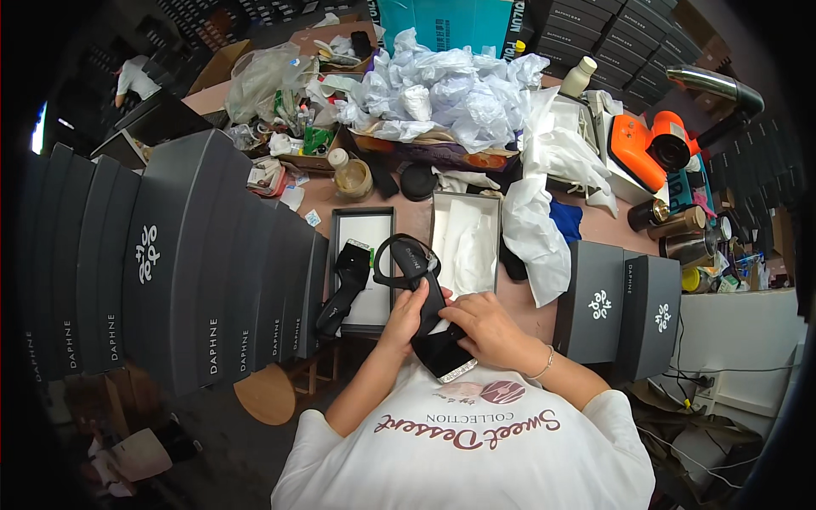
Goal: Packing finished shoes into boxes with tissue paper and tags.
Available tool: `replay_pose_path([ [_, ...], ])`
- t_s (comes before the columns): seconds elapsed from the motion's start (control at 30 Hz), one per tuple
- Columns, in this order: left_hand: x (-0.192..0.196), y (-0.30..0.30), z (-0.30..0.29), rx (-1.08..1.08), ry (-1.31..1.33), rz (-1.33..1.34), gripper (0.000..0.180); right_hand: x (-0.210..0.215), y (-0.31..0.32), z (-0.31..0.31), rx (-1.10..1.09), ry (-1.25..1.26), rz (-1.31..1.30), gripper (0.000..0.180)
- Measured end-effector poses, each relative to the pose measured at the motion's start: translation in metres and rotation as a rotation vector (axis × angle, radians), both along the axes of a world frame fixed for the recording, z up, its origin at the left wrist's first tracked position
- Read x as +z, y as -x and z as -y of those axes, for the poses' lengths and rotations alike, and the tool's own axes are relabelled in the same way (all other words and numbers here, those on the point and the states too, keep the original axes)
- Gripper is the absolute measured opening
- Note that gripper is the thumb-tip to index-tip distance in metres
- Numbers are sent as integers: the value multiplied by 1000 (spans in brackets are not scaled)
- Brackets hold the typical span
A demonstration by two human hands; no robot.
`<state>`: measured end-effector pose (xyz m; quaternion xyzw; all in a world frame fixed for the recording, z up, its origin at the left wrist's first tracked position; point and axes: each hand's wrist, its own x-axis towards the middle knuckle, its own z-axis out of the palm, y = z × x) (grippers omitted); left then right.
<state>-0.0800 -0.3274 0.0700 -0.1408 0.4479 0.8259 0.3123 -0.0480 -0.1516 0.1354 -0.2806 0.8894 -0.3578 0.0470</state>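
Head view: both hands worked one black slingback shoe (429, 319) over the near edge of the tabletop (408, 217), close to the body, prob. so the strap could be handled w/ good control. Left hand (406, 313) was closed round the shoe's mid-section from the left; right hand (486, 325) gripped it from the right, fingers curled over the upper, toe w/ a glittery trim pointing toward the person. The strap looped up, stiff & glossy. Its mate, a second black shoe (344, 289), lay across the open box lid (364, 263), set aside w/in reach. An open shoe box (464, 242) lined w/ white tissue sat just right of the lid. Crumpled, thin tissue paper (450, 89) was heaped at the far edge. Matte dark-grey boxes (195, 255) were stacked along the left edge, two more (620, 310) at the right.
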Motion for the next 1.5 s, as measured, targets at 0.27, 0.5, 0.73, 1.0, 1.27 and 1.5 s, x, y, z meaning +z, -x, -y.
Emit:
replay_pose_path([
  [0.27, 7, 19, -5, -377, -15, -113, 41, 18, 14, -22, 149, 315, 536, 31],
  [0.5, 0, 51, -34, -400, 38, -76, 41, -2, 2, -32, 0, 311, 231, 41],
  [0.73, -5, 66, -75, -628, 224, -523, 58, 5, -54, -99, -702, 266, 35, 36],
  [1.0, -152, 46, -92, -759, 1123, -1001, 54, -86, -124, -218, -890, -527, 84, 45],
  [1.27, -72, 94, -2, 241, 363, -439, 31, -54, -3, -109, -620, 122, 298, 35],
  [1.5, -43, 87, 19, 401, 605, -612, 30, -153, 63, 2, -450, 936, 1131, 78],
])
